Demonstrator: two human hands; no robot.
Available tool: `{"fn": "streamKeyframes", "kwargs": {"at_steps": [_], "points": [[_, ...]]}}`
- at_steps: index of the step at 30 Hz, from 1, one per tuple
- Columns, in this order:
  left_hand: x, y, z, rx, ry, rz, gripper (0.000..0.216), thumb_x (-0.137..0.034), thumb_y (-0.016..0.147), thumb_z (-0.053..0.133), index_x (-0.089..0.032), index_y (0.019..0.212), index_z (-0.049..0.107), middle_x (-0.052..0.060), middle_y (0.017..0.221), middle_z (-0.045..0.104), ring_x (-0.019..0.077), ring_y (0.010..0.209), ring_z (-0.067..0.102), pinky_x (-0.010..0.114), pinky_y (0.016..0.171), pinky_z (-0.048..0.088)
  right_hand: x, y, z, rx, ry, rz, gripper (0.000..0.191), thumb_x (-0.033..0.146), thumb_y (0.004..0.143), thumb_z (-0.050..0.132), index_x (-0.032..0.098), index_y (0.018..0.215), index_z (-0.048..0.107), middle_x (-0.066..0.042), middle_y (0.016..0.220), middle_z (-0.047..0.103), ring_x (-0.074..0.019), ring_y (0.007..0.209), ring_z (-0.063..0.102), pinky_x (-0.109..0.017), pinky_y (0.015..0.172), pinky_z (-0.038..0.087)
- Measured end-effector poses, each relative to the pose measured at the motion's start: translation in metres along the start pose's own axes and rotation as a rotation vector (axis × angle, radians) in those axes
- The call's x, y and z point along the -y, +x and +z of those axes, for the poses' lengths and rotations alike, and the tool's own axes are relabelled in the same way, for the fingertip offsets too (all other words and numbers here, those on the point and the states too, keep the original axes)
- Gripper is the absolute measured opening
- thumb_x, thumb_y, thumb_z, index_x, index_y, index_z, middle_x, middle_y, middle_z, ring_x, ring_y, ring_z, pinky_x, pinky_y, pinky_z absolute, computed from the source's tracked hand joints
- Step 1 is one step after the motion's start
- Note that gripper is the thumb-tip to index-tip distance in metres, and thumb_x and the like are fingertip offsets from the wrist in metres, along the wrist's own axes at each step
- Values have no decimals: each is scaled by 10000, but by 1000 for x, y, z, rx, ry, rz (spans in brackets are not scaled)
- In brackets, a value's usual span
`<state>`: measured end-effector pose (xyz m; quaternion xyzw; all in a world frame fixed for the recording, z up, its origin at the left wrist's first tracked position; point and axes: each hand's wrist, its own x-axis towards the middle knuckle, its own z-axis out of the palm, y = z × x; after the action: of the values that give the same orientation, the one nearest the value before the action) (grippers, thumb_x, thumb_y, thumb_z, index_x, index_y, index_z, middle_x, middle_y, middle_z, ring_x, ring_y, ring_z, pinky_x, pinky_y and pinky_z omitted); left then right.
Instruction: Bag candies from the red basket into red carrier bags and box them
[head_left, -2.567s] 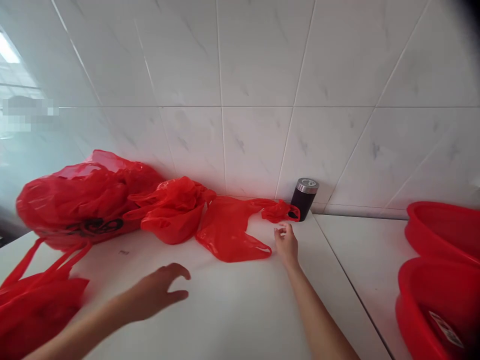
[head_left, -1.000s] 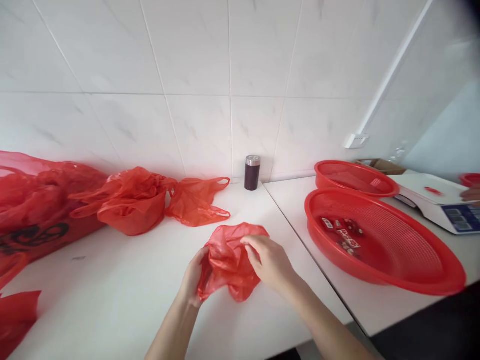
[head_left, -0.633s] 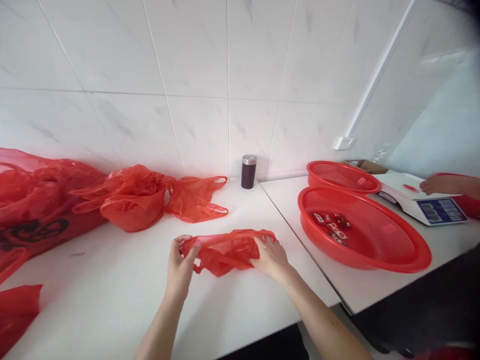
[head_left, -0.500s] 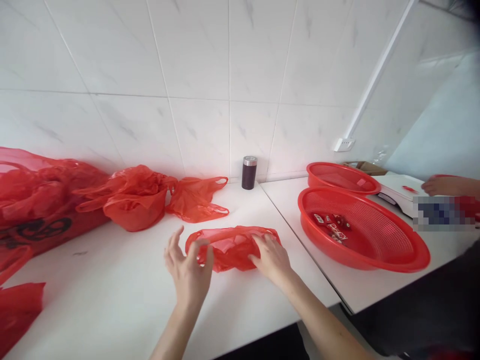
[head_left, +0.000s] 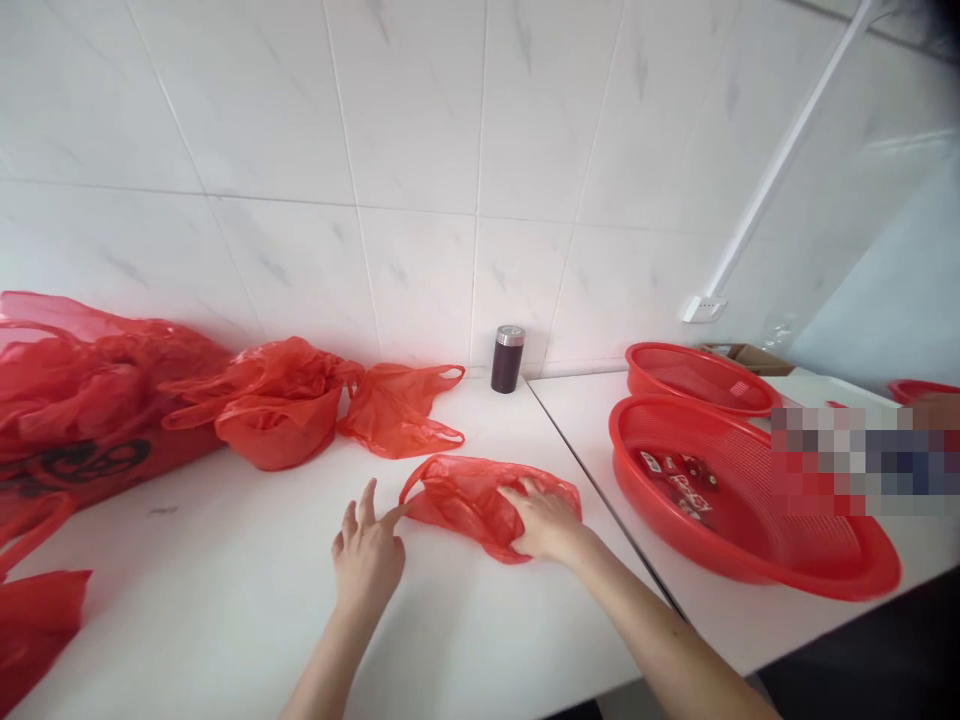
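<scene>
A thin red plastic bag (head_left: pixel 469 497) lies crumpled on the white counter (head_left: pixel 225 590) in front of me. My right hand (head_left: pixel 546 521) rests on the bag's right part, fingers spread and pressing it down. My left hand (head_left: pixel 366 553) lies open on the counter, fingers apart, with the fingertips touching the bag's left corner. Neither hand grips anything.
Several more red bags lie along the tiled wall: a flat one (head_left: pixel 397 408), a bunched one (head_left: pixel 274 400) and a big full one (head_left: pixel 82 395). A dark canister (head_left: pixel 507 358) stands at the wall. Two red mesh baskets (head_left: pixel 750 495) (head_left: pixel 697 375) sit to the right; the nearer holds small packets.
My right hand has taken a red bag from the wall side to the counter's front. Both hands stretched it, then laid it down; now they lie open on and beside it.
</scene>
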<state>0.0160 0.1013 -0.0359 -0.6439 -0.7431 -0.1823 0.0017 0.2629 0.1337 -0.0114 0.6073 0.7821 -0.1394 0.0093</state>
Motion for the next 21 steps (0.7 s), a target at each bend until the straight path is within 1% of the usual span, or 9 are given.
{"fn": "streamKeyframes", "kwargs": {"at_steps": [2,5,7,10,13,15,17,19,21], "points": [[-7,3,-12,-88,-57,45,350,-118,815,475,-266,1025,713,106,1469,392,352,1322,381,500,950,440,-2,5,-10,32,-30,-38,842,243,620,683,308,1417,418,-96,1483,362,-340,1252,452,-440,978,385],[-36,8,-23,-295,-141,184,207,-261,864,511,-242,898,714,96,1436,432,334,1346,349,513,1041,358,3,12,-18,23,-46,-91,659,285,702,646,305,1347,512,-79,1398,471,-324,1255,439,-436,1018,338],[-56,13,-21,-325,-136,257,194,-330,862,546,-255,886,723,81,1463,410,357,1387,272,569,1089,256,9,15,-18,0,-41,-119,507,295,788,574,290,1295,569,-84,1316,542,-312,1247,440,-428,1027,322],[-64,26,-5,-203,-43,262,173,-266,819,604,-286,926,738,61,1497,382,408,1415,173,653,1086,157,11,17,-13,16,-32,-176,452,251,800,541,293,1245,609,-89,1242,578,-308,1217,467,-429,1019,330],[-44,41,9,-63,92,195,399,-49,755,547,-285,1023,725,72,1522,347,430,1408,177,677,1052,199,1,19,-10,131,13,-165,684,184,698,599,345,1355,493,-71,1419,433,-303,1226,481,-415,983,379],[-24,49,11,9,147,153,497,18,736,473,-257,1078,707,95,1539,311,422,1395,221,624,1012,317,-7,21,-12,202,60,-133,834,172,659,615,369,1431,370,-54,1525,289,-296,1244,478,-385,941,426],[-8,52,8,93,153,148,538,40,726,420,-231,1103,692,117,1539,298,403,1368,289,547,939,424,-14,25,-19,236,70,-120,882,180,638,625,361,1451,334,-43,1552,243,-298,1242,484,-370,909,457],[-2,53,0,187,101,192,581,54,703,388,-237,1110,683,111,1527,314,370,1320,373,482,870,482,-20,30,-28,232,34,-135,850,177,625,629,343,1424,393,-42,1528,301,-307,1223,499,-380,905,465],[-4,50,-8,263,-17,291,636,59,694,367,-274,1152,656,77,1524,317,314,1278,438,421,854,500,-26,34,-35,203,-7,-161,787,170,618,634,327,1373,475,-45,1475,390,-317,1223,495,-400,933,451]]}}
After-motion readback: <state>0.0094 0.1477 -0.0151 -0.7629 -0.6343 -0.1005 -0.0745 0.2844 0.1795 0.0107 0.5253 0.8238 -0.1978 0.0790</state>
